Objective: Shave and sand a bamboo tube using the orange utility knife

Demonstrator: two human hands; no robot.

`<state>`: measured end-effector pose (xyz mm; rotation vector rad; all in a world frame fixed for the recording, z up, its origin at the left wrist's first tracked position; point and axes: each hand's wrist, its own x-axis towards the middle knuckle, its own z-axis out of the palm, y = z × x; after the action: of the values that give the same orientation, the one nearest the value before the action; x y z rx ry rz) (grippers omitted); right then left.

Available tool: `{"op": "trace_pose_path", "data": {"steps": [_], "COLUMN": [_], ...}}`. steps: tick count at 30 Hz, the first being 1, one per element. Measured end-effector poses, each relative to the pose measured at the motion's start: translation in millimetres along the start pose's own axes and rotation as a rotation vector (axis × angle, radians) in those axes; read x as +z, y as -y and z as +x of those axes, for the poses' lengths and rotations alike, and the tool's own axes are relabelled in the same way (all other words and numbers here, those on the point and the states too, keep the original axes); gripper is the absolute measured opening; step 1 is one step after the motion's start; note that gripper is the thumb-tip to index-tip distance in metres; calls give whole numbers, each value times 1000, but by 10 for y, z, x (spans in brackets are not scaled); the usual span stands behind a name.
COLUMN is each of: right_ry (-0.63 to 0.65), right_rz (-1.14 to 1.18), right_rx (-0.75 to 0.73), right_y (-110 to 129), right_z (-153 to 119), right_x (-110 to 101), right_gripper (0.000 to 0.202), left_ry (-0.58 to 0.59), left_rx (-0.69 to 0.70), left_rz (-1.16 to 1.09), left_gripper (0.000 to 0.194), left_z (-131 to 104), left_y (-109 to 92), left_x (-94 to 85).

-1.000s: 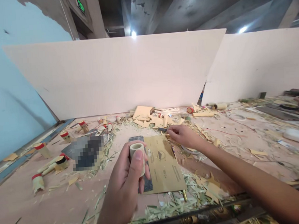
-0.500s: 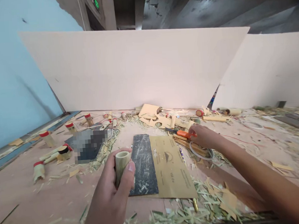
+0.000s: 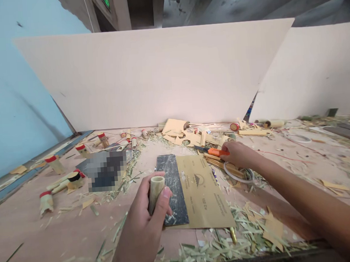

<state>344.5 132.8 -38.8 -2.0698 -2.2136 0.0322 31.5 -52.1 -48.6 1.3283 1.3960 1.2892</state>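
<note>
My left hand (image 3: 145,221) is wrapped round a short hollow bamboo tube (image 3: 157,188), its open end up, over the left edge of a dark dusty sanding sheet (image 3: 175,195). That sheet lies against brown printed sandpaper (image 3: 203,197). Further right, my right hand (image 3: 238,153) has its fingers closed on the orange handle of a knife (image 3: 217,151), whose dark end points left. A white ring (image 3: 236,177) lies just below my right hand, beside yellow wooden strips. The fingertips of my right hand are partly hidden.
Bamboo pieces with red ends (image 3: 54,164) stand and lie at the left, near a blurred dark sheet (image 3: 106,171). Cut yellow card pieces (image 3: 175,129) and thin sticks lie at the back, before a white board (image 3: 159,76). Shavings (image 3: 213,250) cover the front edge.
My left hand with the tube has moved right, over the dark sheet's edge. My right hand has shifted slightly right, still at the orange handle. The camera view has shifted a little.
</note>
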Motion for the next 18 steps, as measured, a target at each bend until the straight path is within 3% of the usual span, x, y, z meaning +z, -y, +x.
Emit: {"op": "trace_pose_path", "data": {"steps": [9,14,18], "right_ry": [-146,-177,-113], "right_rz": [151,270,406], "right_rx": [-9,-189,-401], "right_y": [267,511,682], "right_z": [-211,-411,-588], "right_x": [-186,-214,-170], "right_gripper": [26,39,36], "left_ry": [22,27,10], "left_rx": [-72,-31,38], "left_rz": [22,13,13], "left_gripper": [56,56,49], "left_z": [-32,-33,-32], "left_y": [0,20,26], "left_x": [-8,8,8]}}
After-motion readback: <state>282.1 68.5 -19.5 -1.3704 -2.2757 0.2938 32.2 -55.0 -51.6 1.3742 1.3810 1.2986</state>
